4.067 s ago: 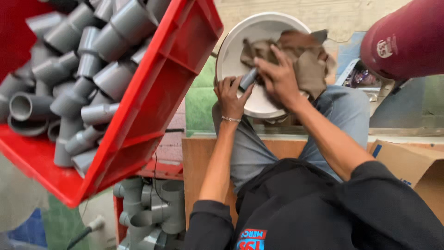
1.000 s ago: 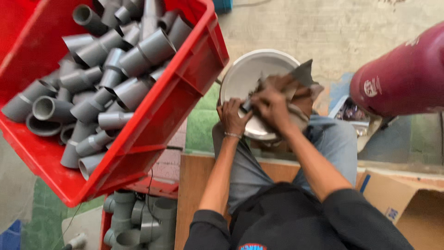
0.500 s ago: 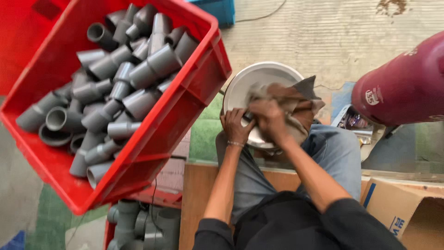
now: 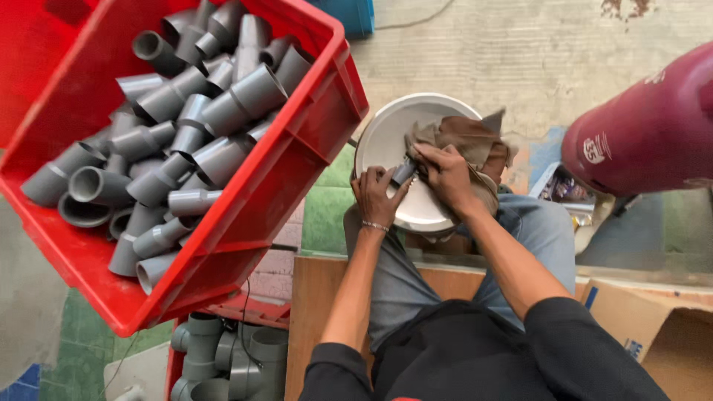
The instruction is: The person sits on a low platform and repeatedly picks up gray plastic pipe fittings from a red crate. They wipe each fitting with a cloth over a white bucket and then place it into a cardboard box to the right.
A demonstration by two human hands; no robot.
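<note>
My left hand [image 4: 376, 194] grips a small grey pipe fitting [image 4: 404, 172] over a round white basin [image 4: 386, 137] that rests on my knees. Pressing a brown rag [image 4: 464, 137] against that fitting is my right hand [image 4: 448, 177]. The rag spills over the basin's right rim. Most of the fitting is hidden by my fingers and the cloth.
A red crate [image 4: 297, 148] full of several grey pipe fittings [image 4: 186, 126] stands tilted at the left. More large grey fittings [image 4: 226, 356] lie in a second crate below it. A dark red cylinder [image 4: 646, 126] is at the right, a cardboard box [image 4: 653, 327] at lower right.
The view has shifted slightly. My right hand has slid the rag along the fitting, so the fitting's grey end shows again between my hands.
</note>
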